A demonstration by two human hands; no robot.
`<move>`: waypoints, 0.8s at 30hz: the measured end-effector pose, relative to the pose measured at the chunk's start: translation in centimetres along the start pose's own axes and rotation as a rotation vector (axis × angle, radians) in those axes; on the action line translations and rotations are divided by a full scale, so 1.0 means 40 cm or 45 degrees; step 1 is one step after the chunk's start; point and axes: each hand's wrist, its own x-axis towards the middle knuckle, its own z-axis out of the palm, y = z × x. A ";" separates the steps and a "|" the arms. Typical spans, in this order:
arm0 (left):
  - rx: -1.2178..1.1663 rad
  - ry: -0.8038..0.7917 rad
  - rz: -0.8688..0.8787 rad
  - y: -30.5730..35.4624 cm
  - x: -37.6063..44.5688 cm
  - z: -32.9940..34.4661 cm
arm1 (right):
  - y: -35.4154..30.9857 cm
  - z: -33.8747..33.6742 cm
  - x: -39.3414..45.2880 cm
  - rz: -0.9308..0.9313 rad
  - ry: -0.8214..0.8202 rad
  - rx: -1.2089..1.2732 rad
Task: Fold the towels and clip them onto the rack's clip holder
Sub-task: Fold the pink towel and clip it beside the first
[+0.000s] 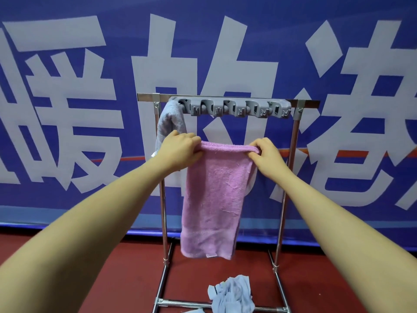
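I see a grey towel (172,123) already hanging from the leftmost slot of the clip holder (232,108). My left hand (178,150) pinches the pink towel (214,199) at one top corner and my right hand (267,155) pinches the other, so the folded edge runs level between them, just below the holder. The towel's long axis hangs straight down, its free end toward the floor. I judge folding is done for this one; next I must lift that edge into a free clip. A blue towel (233,294) waits crumpled on the floor.
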 end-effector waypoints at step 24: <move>-0.098 0.049 -0.371 0.047 -0.027 -0.011 | -0.058 0.022 -0.023 0.165 0.212 0.094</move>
